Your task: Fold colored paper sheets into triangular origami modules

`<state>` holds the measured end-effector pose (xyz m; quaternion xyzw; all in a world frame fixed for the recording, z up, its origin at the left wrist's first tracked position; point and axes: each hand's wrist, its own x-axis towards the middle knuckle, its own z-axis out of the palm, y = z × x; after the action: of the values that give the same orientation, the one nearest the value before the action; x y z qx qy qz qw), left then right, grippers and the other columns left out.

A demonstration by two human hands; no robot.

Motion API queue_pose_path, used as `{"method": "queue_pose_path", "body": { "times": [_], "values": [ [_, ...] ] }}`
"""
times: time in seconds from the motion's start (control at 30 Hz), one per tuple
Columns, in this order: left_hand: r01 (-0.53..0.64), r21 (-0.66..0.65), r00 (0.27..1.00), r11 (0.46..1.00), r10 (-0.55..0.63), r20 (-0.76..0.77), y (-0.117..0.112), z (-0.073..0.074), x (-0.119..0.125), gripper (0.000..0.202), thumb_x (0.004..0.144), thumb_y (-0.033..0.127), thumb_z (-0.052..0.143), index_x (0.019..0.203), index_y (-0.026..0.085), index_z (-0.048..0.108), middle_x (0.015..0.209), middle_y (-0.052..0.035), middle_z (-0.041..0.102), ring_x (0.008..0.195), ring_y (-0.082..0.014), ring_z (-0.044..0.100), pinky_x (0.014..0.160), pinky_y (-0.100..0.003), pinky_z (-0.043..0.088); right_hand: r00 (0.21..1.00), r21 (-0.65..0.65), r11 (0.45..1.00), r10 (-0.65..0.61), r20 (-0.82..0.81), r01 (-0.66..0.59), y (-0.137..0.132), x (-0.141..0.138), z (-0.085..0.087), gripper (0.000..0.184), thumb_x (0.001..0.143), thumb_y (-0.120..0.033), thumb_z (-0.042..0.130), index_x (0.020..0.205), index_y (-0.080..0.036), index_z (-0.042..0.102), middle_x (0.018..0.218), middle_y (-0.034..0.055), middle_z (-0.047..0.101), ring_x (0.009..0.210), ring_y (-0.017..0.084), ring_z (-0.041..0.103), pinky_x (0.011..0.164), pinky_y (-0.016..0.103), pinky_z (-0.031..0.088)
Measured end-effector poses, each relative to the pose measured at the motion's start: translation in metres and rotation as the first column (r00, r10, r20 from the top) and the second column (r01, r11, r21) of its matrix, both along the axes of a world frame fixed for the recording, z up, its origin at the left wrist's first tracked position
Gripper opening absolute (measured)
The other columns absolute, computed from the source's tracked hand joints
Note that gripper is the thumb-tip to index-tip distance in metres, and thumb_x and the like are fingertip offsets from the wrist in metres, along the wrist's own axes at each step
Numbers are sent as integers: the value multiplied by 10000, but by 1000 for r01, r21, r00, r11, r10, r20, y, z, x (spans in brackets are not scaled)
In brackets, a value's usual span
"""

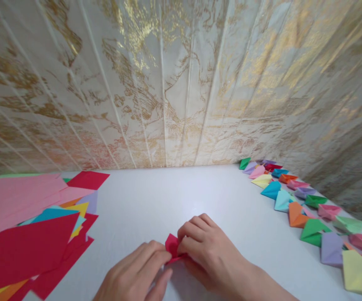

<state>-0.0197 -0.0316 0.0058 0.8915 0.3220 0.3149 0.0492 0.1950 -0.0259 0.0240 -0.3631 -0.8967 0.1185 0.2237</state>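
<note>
A small folded piece of red paper [172,244] is between my two hands, low in the middle of the head view, over the white table [155,205]. My left hand [137,269] pinches its left edge, with the fingers over the paper and the thumb below them. On the other side, my right hand [204,246] is closed on the paper with curled fingers, which cover its right part. One pointed flap stands up between the hands. The lower folds are partly hidden by my fingers.
Loose sheets of pink paper [26,200] and red paper [26,251] lie in an overlapping pile at the left. Along the right edge run rows of folded paper hearts [315,232] in several colours. Behind the table hangs a gold-patterned white curtain [174,83].
</note>
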Motion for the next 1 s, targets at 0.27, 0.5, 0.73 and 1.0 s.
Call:
{"method": "queue_pose_path", "body": {
  "times": [0.27,0.5,0.73,1.0],
  "values": [
    [41,-682,940,731,203,275,-4,11,9,303,955,390,543,732,209,640,629,25,602,585,-122,572,572,-197,441,897,-438,897,-242,-371,61,0,15,40,67,866,-231,657,810,-196,646,794,5,676,747,153,583,710,266,411],
    [285,-922,806,263,455,379,0,5,19,559,715,716,712,705,168,603,607,-6,647,548,-128,585,576,-234,463,750,-840,521,-493,-440,-150,6,2,8,283,745,-397,782,772,-135,678,675,3,633,603,119,518,577,229,408],
    [321,-909,835,267,373,404,1,-21,14,555,836,723,580,789,171,584,668,-9,669,553,-121,622,537,-214,443,710,-808,567,-502,-493,-160,2,-5,-12,340,811,-457,727,784,-121,676,649,2,595,552,89,458,507,194,354],
    [289,-932,891,218,295,346,-1,-22,12,504,907,648,529,744,173,568,598,14,632,491,-103,603,474,-188,398,741,-869,476,-534,-407,-135,-2,-7,-22,377,801,-506,728,773,-130,717,621,5,592,517,97,476,481,206,353]
  ]
}}
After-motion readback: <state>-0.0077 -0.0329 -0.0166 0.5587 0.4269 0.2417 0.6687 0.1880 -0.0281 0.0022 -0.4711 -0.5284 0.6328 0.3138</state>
